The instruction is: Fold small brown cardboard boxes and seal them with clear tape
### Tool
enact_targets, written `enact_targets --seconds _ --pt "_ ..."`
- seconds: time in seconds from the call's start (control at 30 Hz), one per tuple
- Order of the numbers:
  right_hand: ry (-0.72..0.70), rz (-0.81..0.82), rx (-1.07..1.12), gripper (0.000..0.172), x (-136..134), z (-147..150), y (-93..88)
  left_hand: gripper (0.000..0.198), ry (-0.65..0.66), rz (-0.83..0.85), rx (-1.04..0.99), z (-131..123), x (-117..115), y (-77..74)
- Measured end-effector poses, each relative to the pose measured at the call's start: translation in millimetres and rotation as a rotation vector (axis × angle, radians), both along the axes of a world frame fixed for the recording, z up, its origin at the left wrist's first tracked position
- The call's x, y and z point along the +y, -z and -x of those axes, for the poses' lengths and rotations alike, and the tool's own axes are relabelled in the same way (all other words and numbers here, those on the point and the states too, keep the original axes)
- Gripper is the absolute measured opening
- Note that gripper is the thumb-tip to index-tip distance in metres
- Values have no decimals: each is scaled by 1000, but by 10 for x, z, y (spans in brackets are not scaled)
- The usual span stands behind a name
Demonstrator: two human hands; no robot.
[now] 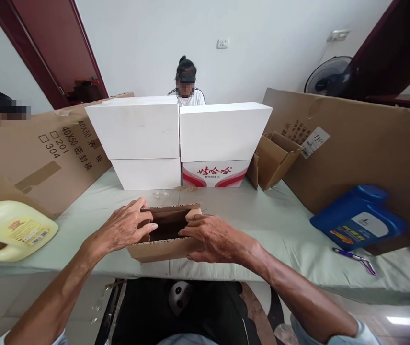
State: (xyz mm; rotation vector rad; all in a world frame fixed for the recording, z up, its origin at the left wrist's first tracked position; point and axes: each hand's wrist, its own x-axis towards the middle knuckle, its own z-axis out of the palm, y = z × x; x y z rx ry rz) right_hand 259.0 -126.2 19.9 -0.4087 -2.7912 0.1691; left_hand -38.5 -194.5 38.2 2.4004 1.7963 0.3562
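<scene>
A small brown cardboard box (165,247) with its top open sits at the near edge of the table (262,215). My left hand (124,227) grips its left side, fingers curled over the rim into the opening. My right hand (214,237) holds the right side, thumb and fingers pressed on the wall and rim. Both hands are closed on the box.
Stacked white boxes (136,127) and a red-printed carton (214,173) stand behind. A yellow jug (11,230) lies left, a blue jug (359,218) right, a purple pen-like tool (356,258) near it. Large cardboard sheets (363,143) flank the table. A person (187,88) sits opposite.
</scene>
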Motion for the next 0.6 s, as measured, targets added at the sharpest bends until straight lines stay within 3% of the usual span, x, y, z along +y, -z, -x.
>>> enact_targets --seconds 0.13,0.2,0.27,0.37,0.47,0.6 --pt "-5 -98 -20 24 97 -32 42 34 45 95 -165 269 12 -50" --pt "7 -80 88 22 117 -121 119 31 91 151 -313 475 3 -8" --pt "59 -5 240 22 133 -226 241 41 105 199 -445 620 -23 80" --pt "133 134 538 34 145 -323 499 65 0 206 -547 598 -78 257" --pt "249 236 800 50 110 -324 773 70 -124 51 -582 418 -121 476" --pt "379 498 916 85 4 -348 994 66 -221 -246 -571 483 -143 981"
